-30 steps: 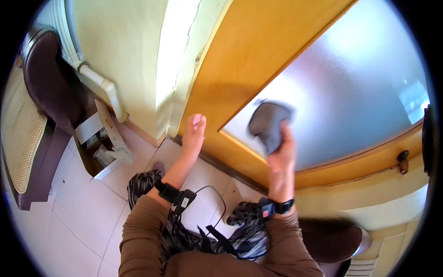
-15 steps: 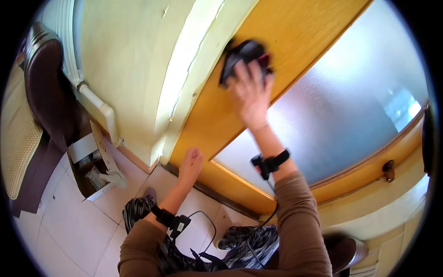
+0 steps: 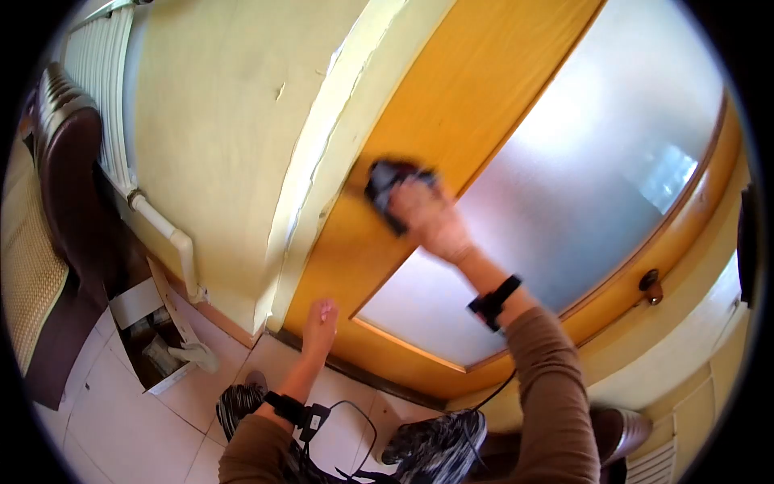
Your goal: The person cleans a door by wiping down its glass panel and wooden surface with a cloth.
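Note:
A dark, bunched cloth (image 3: pixel 390 187), slightly blurred, lies against the wooden frame of the orange-brown door (image 3: pixel 451 105). My right hand (image 3: pixel 431 222) presses on it, fingers over the cloth, near the door's left edge. Lower down, in front of the door's bottom part, my left hand (image 3: pixel 320 323) is curled closed and nothing shows in it. A frosted glass pane (image 3: pixel 556 185) fills the middle of the door, to the right of the cloth.
A door handle (image 3: pixel 651 289) is at the right. On the tiled floor (image 3: pixel 133 411) at the left stands an open box (image 3: pixel 153 335) with items inside, beside a dark brown chair (image 3: pixel 72 177). A white pipe (image 3: pixel 165 230) runs along the wall.
My right hand has moved the cloth from the glass up and left onto the wooden frame, then lower along it. My left hand has moved down in view and stays closed.

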The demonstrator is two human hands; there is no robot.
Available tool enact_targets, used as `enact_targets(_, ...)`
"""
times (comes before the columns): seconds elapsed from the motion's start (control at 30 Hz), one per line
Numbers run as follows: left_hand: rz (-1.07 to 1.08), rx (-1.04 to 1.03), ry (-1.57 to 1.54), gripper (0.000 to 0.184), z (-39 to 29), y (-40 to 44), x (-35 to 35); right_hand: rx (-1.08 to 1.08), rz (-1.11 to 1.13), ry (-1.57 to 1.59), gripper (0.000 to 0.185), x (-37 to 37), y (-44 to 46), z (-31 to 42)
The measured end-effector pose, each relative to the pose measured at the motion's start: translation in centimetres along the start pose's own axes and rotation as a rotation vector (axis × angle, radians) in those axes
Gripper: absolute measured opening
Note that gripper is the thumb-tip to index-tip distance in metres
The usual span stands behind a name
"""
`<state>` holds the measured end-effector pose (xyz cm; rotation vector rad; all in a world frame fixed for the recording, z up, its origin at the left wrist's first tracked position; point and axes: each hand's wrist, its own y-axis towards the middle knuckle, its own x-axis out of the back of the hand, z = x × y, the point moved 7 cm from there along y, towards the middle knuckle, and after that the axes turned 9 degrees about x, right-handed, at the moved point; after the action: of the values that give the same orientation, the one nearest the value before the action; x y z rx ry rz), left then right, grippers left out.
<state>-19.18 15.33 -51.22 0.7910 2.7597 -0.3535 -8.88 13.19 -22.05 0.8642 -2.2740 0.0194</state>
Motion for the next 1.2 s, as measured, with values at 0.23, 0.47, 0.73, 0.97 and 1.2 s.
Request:
enact_targets(0.23,-0.037,0.007,-0.029,0.023,-1.2,-1.4,-0.6,-0.240,-0.481,-0.628,0.051,18.8,7.9,-20.6)
enact_targets(0.47,0.012,0.087,-0.006,0.028,-0.9,-0.9,-0.8,-0.285,-0.427,-0.600,0.057,14.5,9.5,-17.5)
enact_targets(0.73,0.013,0.062,-0.006,0.029,-0.2,-0.5,-0.5,0.226,0.162,-0.068,0.043,-1.5,1.0,2.9)
enact_targets(0.97,0.042,0.095,0.023,0.030,-0.4,-1.6,-0.6,0.159,-0.136,-0.222,0.044,9.3,2.2,-8.9)
enact_targets(1.2,-0.017,0.051,0.011,0.031,-0.2,-0.7,-0.4,-0.499,-0.439,-0.578,0.055,23.1,4.1,-26.1)
